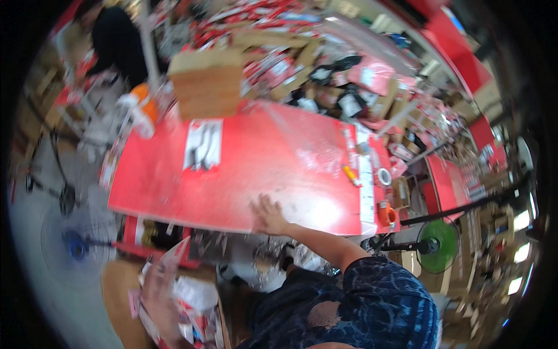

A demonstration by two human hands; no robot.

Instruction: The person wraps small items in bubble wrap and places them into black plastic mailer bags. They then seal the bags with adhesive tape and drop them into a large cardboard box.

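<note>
My right hand (270, 216) rests with spread fingers on the near edge of a red tabletop (253, 174). It holds nothing. At the lower left, my left hand (161, 294) is blurred over an open cardboard box (117, 301) filled with plastic packaging (196, 294). A thin, pale sheet or bag (176, 253) stands up by its fingers; whether the hand grips it cannot be told. On the tabletop lie a white sheet with dark strips (202, 146), clear bubble wrap (320, 157), a yellow cutter or marker (351, 175) and a roll of tape (384, 176).
A brown carton (207, 87) and a white spray bottle (141, 122) stand at the table's far left. An orange tape dispenser (386, 214) is at the right edge. Parcels (348, 96) are heaped behind. Fans (78, 248) flank the table. A person in dark clothing (117, 43) is at the upper left.
</note>
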